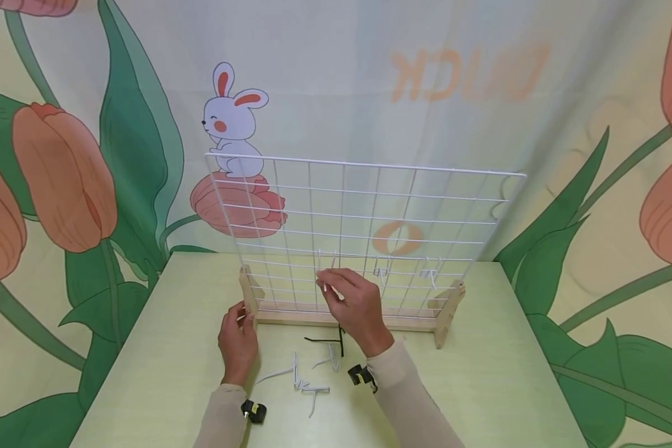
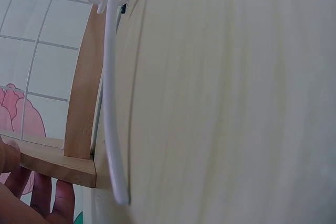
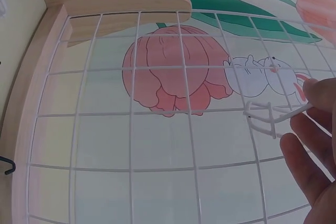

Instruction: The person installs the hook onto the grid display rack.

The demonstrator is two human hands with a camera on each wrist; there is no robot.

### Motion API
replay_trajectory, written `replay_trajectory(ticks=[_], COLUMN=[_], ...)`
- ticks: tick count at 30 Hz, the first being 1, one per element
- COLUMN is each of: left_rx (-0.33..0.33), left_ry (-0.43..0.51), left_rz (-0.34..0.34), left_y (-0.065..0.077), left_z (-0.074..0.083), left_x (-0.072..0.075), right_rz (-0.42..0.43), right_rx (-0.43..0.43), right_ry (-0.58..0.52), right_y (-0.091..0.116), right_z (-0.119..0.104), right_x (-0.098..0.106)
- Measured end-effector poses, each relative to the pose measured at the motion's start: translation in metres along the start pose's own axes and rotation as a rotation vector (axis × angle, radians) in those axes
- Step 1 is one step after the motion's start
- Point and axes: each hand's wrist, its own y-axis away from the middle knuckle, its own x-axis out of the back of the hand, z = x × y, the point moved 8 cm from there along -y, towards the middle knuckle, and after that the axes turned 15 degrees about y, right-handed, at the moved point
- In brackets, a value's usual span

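Note:
A white wire grid panel (image 1: 364,165) stands upright in a wooden base (image 1: 297,318). My left hand (image 1: 238,348) grips the wooden side foot (image 2: 79,169) at the left end, thumb on one face and fingers on the other. With thumb and fingertips my right hand (image 1: 358,305) pinches the prong of a white display hook (image 3: 262,121). The back of that hook is at the grid wires, left of the middle. Two white hooks, one near the middle (image 1: 381,272) and one farther right (image 1: 429,274), hang on the grid.
On the table (image 1: 145,373) before the base lie a black hook (image 1: 341,342) and several loose white hooks, among them a long-pronged one (image 1: 295,370) and one nearer me (image 1: 316,390). A printed curtain (image 1: 325,81) hangs behind the panel.

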Motion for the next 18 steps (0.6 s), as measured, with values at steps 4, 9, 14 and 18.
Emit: replay_trajectory(ticks=[4, 9, 14, 18], left_rx=[-0.007, -0.041, -0.047, -0.046], left_ry=[-0.002, 0.000, -0.002, -0.002], left_rz=[-0.002, 0.011, 0.013, 0.014], left_y=[0.001, 0.000, -0.001, -0.001], left_z=[0.002, 0.003, 0.002, 0.002], left_x=[0.000, 0.000, -0.001, 0.000], right_rz=[0.003, 0.004, 0.002, -0.003], right_rx=[0.000, -0.006, -0.013, -0.007], right_ry=[0.002, -0.006, -0.020, -0.014], right_y=[0.003, 0.008, 0.016, 0.024], right_z=[0.000, 0.000, 0.002, 0.002], right_x=[-0.001, -0.001, -0.002, -0.002])
